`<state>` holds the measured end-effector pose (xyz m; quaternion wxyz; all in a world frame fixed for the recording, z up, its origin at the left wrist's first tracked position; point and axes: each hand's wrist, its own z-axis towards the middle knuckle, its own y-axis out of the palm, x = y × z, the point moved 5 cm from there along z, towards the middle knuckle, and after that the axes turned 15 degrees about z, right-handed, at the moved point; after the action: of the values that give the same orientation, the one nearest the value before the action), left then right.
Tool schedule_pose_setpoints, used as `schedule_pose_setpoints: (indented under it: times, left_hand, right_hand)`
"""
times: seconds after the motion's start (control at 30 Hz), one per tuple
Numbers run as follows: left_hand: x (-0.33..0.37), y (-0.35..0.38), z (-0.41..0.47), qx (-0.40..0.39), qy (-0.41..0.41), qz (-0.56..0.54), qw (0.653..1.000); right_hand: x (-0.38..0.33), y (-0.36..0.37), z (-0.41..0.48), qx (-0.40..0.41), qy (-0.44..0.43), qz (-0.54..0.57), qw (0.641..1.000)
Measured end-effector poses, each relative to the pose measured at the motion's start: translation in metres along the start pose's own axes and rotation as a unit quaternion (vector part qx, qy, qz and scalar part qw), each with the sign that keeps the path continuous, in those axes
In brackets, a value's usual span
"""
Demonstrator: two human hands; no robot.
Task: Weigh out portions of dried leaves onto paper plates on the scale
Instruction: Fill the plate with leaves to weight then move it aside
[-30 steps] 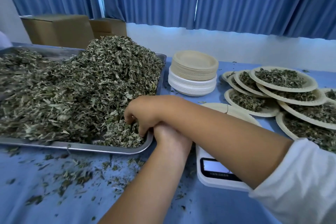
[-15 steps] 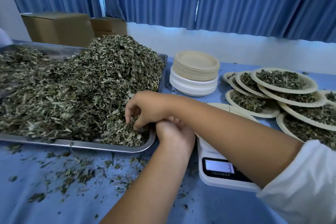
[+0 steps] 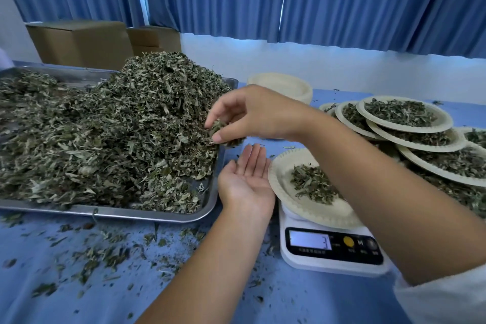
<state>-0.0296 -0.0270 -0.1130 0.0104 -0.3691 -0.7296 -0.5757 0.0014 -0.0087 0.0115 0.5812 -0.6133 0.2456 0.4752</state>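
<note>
A big heap of dried leaves (image 3: 110, 134) fills a metal tray (image 3: 147, 216) on the left. My right hand (image 3: 252, 116) hovers above the tray's right edge, fingers curled round a pinch of leaves (image 3: 218, 129). Just below it, my left hand (image 3: 247, 179) lies palm up with straight fingers, holding nothing. A white scale (image 3: 328, 258) stands at the right; its display is lit. On it sits a paper plate (image 3: 284, 187) with a small pile of leaves (image 3: 313, 183), partly hidden by my right forearm.
Several filled paper plates (image 3: 405, 116) overlap at the far right. A stack of bare plates (image 3: 284, 85) stands behind my right hand. Loose leaf bits (image 3: 105, 252) litter the blue tabletop in front of the tray. Cardboard boxes (image 3: 79, 42) stand at the back left.
My right hand has lifted out of the heap with a pinch of leaves. My left hand has turned palm up beneath it. The plate on the scale has come into view.
</note>
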Motion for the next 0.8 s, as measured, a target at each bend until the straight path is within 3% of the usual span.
schedule_pose_setpoints:
  times: [0.2,0.4,0.67,0.8]
  left_hand:
    - [-0.002,0.004,-0.005,0.003,-0.007,-0.002,1.0]
    - [-0.003,0.006,-0.007,0.008,-0.004,0.031,0.999]
    - [-0.001,0.002,-0.006,0.002,0.013,0.061,0.998]
    - [0.001,0.0,-0.005,0.005,0.022,0.068,0.997]
  right_hand:
    - [0.009,-0.041,-0.052,0.046,0.016,-0.006,0.999]
    - [0.038,-0.074,-0.094,0.07,0.129,-0.112,0.983]
    - [0.041,-0.075,-0.116,-0.002,0.22,-0.183,0.958]
    - [0.032,-0.08,-0.124,0.013,0.219,-0.204,0.954]
